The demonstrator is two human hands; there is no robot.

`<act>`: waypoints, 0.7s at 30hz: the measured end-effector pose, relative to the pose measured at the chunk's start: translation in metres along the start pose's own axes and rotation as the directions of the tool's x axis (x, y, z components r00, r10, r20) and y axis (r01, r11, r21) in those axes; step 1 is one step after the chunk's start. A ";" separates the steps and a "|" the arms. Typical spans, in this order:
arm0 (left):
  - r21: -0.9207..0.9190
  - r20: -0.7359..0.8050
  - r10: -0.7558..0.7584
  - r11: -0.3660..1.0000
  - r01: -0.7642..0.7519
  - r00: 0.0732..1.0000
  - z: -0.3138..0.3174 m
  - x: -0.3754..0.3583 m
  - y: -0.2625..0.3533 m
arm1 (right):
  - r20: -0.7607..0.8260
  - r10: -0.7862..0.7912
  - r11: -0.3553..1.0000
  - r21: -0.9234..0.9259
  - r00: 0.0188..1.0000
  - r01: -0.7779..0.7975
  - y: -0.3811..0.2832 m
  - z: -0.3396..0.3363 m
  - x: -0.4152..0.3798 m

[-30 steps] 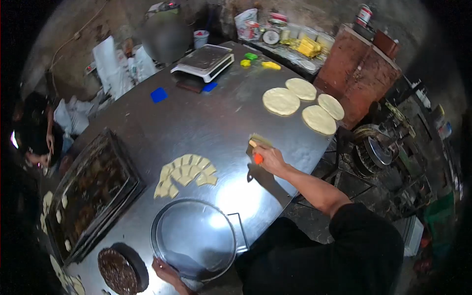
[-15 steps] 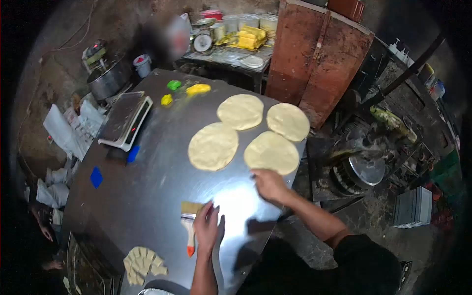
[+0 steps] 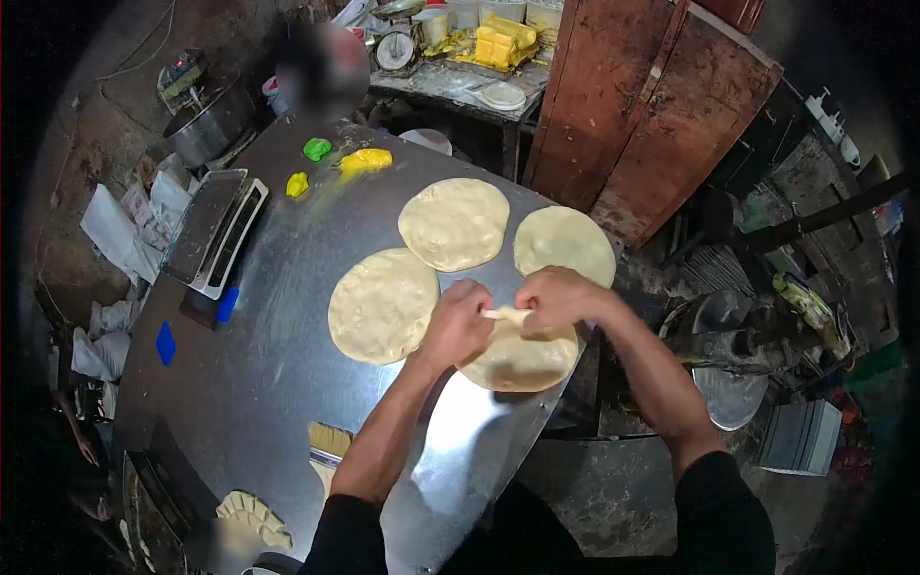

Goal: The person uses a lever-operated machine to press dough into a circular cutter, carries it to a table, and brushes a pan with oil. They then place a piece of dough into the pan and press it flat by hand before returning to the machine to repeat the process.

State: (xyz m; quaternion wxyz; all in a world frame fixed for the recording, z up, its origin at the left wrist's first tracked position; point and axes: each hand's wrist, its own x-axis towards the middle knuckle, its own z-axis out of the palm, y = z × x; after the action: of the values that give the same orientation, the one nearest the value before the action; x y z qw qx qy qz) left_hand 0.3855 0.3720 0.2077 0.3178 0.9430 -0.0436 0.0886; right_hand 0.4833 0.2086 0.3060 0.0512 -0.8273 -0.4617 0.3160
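Observation:
Both hands are at the nearest round sheet of dough [image 3: 522,366], by the table's right edge. My left hand [image 3: 462,324] is closed on its far edge at the left, and my right hand [image 3: 556,297] pinches the same edge at the right. Between them the edge is bunched into a narrow roll. Three more flat dough rounds lie close by: one on the left [image 3: 381,309], one at the back [image 3: 454,224] and one behind my right hand [image 3: 567,243]. A wide brush [image 3: 328,443] lies on the metal table [image 3: 278,383], partly hidden by my left arm.
A digital scale [image 3: 213,230] stands at the left, near blue scrapers [image 3: 166,343]. Green [image 3: 317,149] and yellow [image 3: 366,160] lumps sit at the back. Cut dough pieces [image 3: 251,516] lie front left. A tall rust-coloured cabinet [image 3: 642,115] stands beyond the table.
My left hand has moved from beside the brush up to the nearest dough round. My right hand has moved to that round's far edge, which is now gathered between both hands.

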 end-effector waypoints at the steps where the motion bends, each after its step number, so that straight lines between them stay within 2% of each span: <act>1: -0.326 -0.157 -0.020 0.945 -0.032 0.987 -0.001 -0.004 -0.001 | -0.136 -0.146 0.938 0.295 0.980 0.181 0.024 0.005 0.001; 2: -0.609 -0.296 -0.098 0.785 -0.109 0.950 -0.002 -0.010 0.002 | -0.298 -0.236 0.761 0.535 0.925 0.367 0.053 0.016 0.007; 3: -0.786 0.042 -0.280 0.583 0.205 0.959 -0.012 -0.007 0.008 | -0.212 -0.158 0.453 0.852 0.964 0.261 0.069 0.026 0.015; 4: -0.789 0.036 -0.287 0.580 0.204 0.957 -0.007 -0.001 0.000 | -0.204 -0.164 0.458 0.851 0.965 0.258 0.084 0.048 0.024; 5: -0.745 0.336 -0.267 0.512 0.428 0.903 0.003 0.009 -0.016 | -0.067 -0.041 0.272 0.959 0.997 0.076 0.098 0.073 0.033; 6: -0.629 0.609 -0.222 0.449 0.634 0.761 0.010 0.013 -0.025 | 0.102 0.051 0.050 0.993 0.994 -0.104 0.104 0.090 0.034; 7: -0.558 0.542 -0.243 0.612 0.561 0.804 0.013 0.013 -0.023 | 0.100 0.122 0.165 0.979 0.988 -0.119 0.096 0.090 0.021; 8: -0.560 0.538 -0.254 0.605 0.566 0.804 0.020 0.013 -0.027 | 0.108 0.112 0.171 0.977 0.988 -0.126 0.087 0.083 0.016; 9: -0.530 0.517 -0.220 0.676 0.511 0.827 0.026 0.012 -0.032 | 0.108 0.179 0.528 0.828 0.978 -0.189 0.078 0.079 0.011; 10: -0.493 0.503 -0.183 0.742 0.454 0.845 0.032 0.008 -0.036 | 0.080 0.238 0.797 0.554 0.968 -0.242 0.067 0.077 0.004; 11: -0.459 0.474 -0.215 0.767 0.448 0.854 0.010 0.000 -0.015 | -0.023 0.262 0.824 0.525 0.965 -0.211 0.050 0.075 -0.005; 12: -0.455 0.468 -0.226 0.767 0.452 0.855 -0.003 -0.010 -0.007 | -0.024 0.250 0.828 0.523 0.968 -0.201 0.043 0.077 -0.014; 14: -0.599 0.381 -0.184 0.697 0.394 0.906 -0.029 -0.037 0.004 | -0.321 0.068 0.679 0.709 0.944 0.192 0.027 0.083 -0.030; 16: -0.646 0.308 -0.198 0.674 0.358 0.930 -0.066 -0.076 0.025 | -0.425 0.028 0.720 0.636 0.905 0.276 -0.022 0.063 -0.060; 18: -0.686 0.221 -0.208 0.662 0.303 0.953 -0.104 -0.125 0.041 | -0.407 0.008 0.684 0.669 0.913 0.292 -0.083 0.053 -0.081; 20: -0.572 0.041 -0.181 0.802 0.172 0.983 -0.140 -0.178 0.053 | -0.503 -0.102 0.677 0.597 0.858 0.430 -0.128 0.060 -0.095; 21: -0.561 0.015 -0.191 0.811 0.166 0.982 -0.160 -0.204 0.060 | -0.495 -0.115 0.795 0.474 0.861 0.379 -0.157 0.058 -0.104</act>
State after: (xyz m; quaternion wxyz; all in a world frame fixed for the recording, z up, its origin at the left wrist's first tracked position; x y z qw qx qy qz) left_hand 0.1544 0.4274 0.3287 0.5878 0.8062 0.0276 0.0618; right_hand 0.2959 0.2031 0.3683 0.4349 -0.7556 -0.4322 0.2307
